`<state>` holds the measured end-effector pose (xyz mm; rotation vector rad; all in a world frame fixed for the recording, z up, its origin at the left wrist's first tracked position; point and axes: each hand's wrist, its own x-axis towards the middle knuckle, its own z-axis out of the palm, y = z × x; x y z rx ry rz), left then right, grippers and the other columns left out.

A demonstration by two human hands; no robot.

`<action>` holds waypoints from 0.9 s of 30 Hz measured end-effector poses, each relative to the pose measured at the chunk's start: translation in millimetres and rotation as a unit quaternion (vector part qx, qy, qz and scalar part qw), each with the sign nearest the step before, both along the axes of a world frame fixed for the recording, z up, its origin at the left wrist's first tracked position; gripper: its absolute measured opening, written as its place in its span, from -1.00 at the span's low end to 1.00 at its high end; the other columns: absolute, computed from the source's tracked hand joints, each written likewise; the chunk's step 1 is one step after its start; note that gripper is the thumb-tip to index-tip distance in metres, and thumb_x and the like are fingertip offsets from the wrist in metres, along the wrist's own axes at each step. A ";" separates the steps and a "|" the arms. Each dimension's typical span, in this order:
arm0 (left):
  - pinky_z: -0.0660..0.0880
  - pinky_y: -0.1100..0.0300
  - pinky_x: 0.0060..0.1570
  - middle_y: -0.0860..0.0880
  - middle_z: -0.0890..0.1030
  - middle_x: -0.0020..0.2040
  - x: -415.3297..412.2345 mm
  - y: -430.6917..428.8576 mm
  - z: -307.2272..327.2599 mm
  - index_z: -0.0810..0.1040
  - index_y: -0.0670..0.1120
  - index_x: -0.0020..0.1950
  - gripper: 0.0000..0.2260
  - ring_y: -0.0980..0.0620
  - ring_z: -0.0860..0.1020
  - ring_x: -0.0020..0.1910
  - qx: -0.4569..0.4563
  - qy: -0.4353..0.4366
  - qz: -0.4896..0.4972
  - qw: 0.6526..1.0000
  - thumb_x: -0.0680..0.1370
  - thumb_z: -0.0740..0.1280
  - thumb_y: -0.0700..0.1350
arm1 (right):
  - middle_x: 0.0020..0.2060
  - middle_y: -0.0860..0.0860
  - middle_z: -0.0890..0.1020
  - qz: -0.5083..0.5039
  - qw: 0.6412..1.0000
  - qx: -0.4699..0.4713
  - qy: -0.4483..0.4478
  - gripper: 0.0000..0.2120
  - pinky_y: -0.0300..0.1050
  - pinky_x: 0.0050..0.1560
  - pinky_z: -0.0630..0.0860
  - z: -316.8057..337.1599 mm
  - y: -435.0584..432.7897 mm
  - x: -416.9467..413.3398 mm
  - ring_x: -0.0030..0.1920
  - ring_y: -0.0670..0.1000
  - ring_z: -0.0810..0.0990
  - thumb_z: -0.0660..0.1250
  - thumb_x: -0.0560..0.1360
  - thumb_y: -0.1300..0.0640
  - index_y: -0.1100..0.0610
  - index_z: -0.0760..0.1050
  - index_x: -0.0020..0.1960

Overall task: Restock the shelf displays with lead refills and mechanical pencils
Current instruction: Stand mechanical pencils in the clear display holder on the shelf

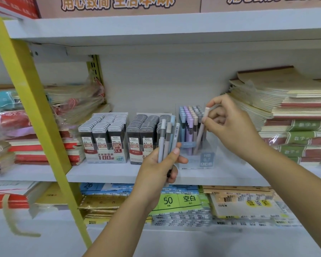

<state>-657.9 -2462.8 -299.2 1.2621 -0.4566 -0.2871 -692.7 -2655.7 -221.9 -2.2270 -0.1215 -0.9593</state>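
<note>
White shop shelf (119, 175), notebook stacks (285, 108) at both sides, lead refill boxes (104, 140) left of centre. Your right hand (230, 127) pinches one beige pencil (199, 136) near cap, thumb and fingertips pressed on it. Long axis tilted: cap up-right, tip down-left inside clear display box (206, 160), front rows. Box just right of your left hand (161, 164), which grips spare pencils (168, 138) upright in curled fingers. Right hand nearer box. Pencils slim, round, matte plastic. Box thin, light; likely shifts if nudged.

Both forearms reach forward. Left grip (161, 164) curls round a bunch of pencils (165, 138), thumb across; right grip (228, 125) pinches 1 pencil (200, 134) near its top.
</note>
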 end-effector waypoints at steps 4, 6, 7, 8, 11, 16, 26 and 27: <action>0.37 0.33 -0.47 -0.01 0.71 -0.17 -1.9 2.1 2.2 0.66 0.07 0.16 -0.77 0.14 0.42 -0.46 -0.007 0.001 -0.012 1.000 0.53 0.39 0.04 | -0.24 -0.07 0.62 -0.004 1.000 -0.029 -0.001 -0.74 -0.20 -0.12 0.55 2.4 -2.3 -1.2 -0.19 -0.12 0.61 0.40 0.52 0.18 -0.09 0.39 0.06; 0.37 0.34 -0.48 -0.01 0.70 -0.17 -3.2 3.8 3.2 0.67 0.08 0.14 -0.71 0.15 0.43 -0.47 -0.011 0.002 -0.016 1.000 0.45 0.40 0.09 | -0.23 -0.09 0.62 -0.008 0.999 -0.035 0.016 -0.74 -0.26 -0.12 0.53 1.2 -2.5 -1.0 -0.18 -0.15 0.60 0.40 0.51 0.17 -0.10 0.40 0.07; 0.37 0.34 -0.49 -0.01 0.71 -0.17 -3.4 4.4 3.6 0.67 0.08 0.14 -0.70 0.15 0.43 -0.47 -0.013 0.002 -0.017 1.000 0.44 0.41 0.10 | -0.22 -0.10 0.62 -0.008 0.999 -0.039 0.037 -0.75 -0.32 -0.14 0.52 -0.4 -2.0 -0.4 -0.17 -0.18 0.59 0.40 0.51 0.17 -0.10 0.41 0.07; 0.37 0.35 -0.49 -0.01 0.71 -0.16 -3.7 4.6 3.7 0.67 0.08 0.14 -0.70 0.15 0.44 -0.47 -0.014 0.003 -0.018 1.000 0.43 0.41 0.10 | -0.21 -0.12 0.62 -0.009 0.997 -0.046 0.064 -0.76 -0.35 -0.15 0.51 -2.9 -0.3 0.0 -0.16 -0.20 0.59 0.40 0.52 0.16 -0.09 0.43 0.07; 0.40 0.34 -0.47 -0.03 0.72 -0.14 -4.7 4.4 3.7 0.67 0.06 0.14 -0.70 0.15 0.47 -0.45 -0.013 0.006 -0.025 1.000 0.43 0.41 0.08 | -0.12 -0.12 0.58 -0.055 0.993 -0.085 0.063 -0.79 -0.36 -0.12 0.46 -9.0 8.5 -2.7 -0.14 -0.17 0.55 0.37 0.53 0.14 -0.04 0.51 0.14; 0.45 0.31 -0.40 -0.07 0.73 -0.12 -5.6 1.3 5.0 0.69 0.03 0.10 -0.72 0.12 0.52 -0.41 -0.009 -0.009 -0.061 0.998 0.44 0.43 0.07 | -0.13 -0.07 0.54 0.019 0.997 0.044 0.057 -0.91 -0.43 -0.16 0.39 -13.1 34.1 -15.4 -0.16 -0.16 0.50 0.39 0.50 0.03 -0.01 0.60 -0.02; 0.44 0.33 -0.44 0.09 0.64 -0.30 0.0 5.0 5.6 0.72 0.10 -0.03 -0.86 0.21 0.46 -0.44 0.039 -0.033 0.056 0.997 0.58 0.36 0.05 | -0.28 0.02 0.69 0.184 0.938 0.246 0.159 -0.85 -0.20 -0.23 0.61 -9.3 32.5 -33.6 -0.27 0.05 0.69 0.23 0.59 0.18 0.17 0.56 0.03; 0.35 0.35 -0.48 0.12 0.56 -0.36 1.2 4.1 9.0 0.72 0.13 -0.05 -0.87 0.22 0.38 -0.49 0.033 -0.043 0.056 0.997 0.54 0.39 0.10 | -0.32 0.01 0.66 0.192 0.936 0.229 0.188 -0.86 -0.17 -0.29 0.61 -10.8 32.9 -35.6 -0.33 0.07 0.67 0.23 0.59 0.18 0.15 0.57 0.02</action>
